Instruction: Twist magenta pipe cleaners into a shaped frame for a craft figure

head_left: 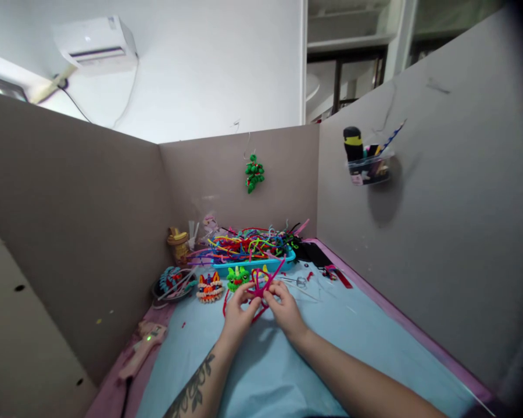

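Between my two hands are several magenta and red pipe cleaners [261, 284], crossed and bent into loops, with loose ends sticking out above and below. My left hand [240, 307] pinches them from the left, fingertips closed. From the right, my right hand [285, 306] grips the same bunch near its crossing point. Just behind my left hand sits a green fuzzy pipe cleaner figure [237, 278] with eyes. Left of it stands an orange and cream fuzzy figure [210, 288]. A pale yellow piece is partly hidden behind my fingers.
A blue tray [226, 267] heaped with coloured pipe cleaners stands at the back. Scissors [300, 283] lie right of my hands. A dark bowl [174, 285] and a pink glue gun [144, 347] are at left. Grey partitions [239, 203] enclose the table; a clear holder [369, 168] hangs right.
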Demonstrator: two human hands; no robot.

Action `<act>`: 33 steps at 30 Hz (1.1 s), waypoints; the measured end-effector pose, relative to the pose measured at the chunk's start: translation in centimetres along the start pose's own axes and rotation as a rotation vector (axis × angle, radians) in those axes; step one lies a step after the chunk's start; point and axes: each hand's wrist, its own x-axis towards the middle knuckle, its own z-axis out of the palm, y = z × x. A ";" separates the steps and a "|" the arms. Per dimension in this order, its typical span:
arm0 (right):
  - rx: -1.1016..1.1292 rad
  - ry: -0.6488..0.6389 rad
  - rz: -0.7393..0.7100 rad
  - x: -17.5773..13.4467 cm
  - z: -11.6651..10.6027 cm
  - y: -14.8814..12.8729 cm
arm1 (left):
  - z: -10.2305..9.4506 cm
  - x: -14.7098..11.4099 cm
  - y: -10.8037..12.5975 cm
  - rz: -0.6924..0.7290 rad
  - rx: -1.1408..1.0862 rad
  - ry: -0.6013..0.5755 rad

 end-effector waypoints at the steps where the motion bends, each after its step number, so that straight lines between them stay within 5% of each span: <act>1: 0.010 -0.014 0.002 0.0 0.0 -0.1 | 0.0 0.0 0.0 -0.013 -0.019 -0.002; 23: 0.246 -0.016 0.138 0.1 -0.5 0.6 | 0.3 0.2 -1.2 -0.151 -0.360 -0.038; 33: 0.137 -0.073 0.068 0.0 -0.4 -0.3 | 0.3 0.0 0.0 -0.193 -0.329 0.020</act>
